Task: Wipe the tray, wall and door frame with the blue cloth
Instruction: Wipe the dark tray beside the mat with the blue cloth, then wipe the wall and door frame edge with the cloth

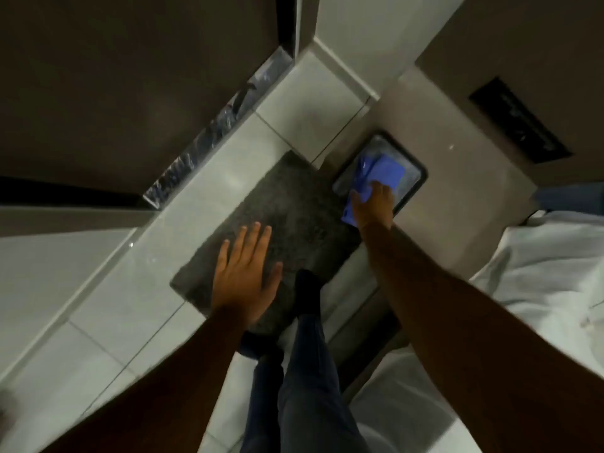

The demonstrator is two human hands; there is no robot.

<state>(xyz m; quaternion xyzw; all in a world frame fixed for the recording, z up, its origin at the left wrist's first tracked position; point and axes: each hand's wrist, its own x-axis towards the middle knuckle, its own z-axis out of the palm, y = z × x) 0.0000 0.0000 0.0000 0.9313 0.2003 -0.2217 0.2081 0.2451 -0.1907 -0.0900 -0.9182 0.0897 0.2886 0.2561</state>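
Layout seen from above: the mat [277,230] lies on the floor tiles [108,289], with the person's legs [307,371] standing at its near edge. The tray [413,178] sits to the right of the mat, on a ledge [457,197]. The cloth [376,178] lies in the tray, under the right hand [372,207]. The left hand [245,279] hangs spread above the mat's near left part. A door frame [287,27] stands beyond the mat, to the left; bedding [549,273] lies at the far right, nearer than the tray
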